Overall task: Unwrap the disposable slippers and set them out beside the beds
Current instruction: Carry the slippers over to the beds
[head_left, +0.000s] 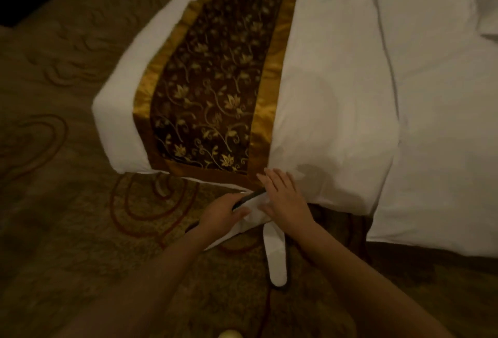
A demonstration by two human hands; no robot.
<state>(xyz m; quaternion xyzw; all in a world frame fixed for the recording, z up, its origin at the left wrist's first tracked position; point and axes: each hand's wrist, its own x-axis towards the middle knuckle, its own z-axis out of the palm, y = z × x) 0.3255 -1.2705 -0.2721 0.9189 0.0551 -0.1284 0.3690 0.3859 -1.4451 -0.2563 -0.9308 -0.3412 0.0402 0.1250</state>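
My left hand (223, 213) pinches one white slipper (256, 209) at the bed (336, 95) edge; my right hand (283, 200) lies flat on it, fingers spread. The second slipper (276, 259) lies on the carpet (67, 203), its long axis pointing toward me.

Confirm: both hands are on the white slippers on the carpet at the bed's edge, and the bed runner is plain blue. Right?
Not quite. The head view shows the bed runner is dark brown with a gold floral pattern and gold borders, not plain blue. The rest holds: the left hand and right hand are on the white slippers on the carpet at the bed's edge.
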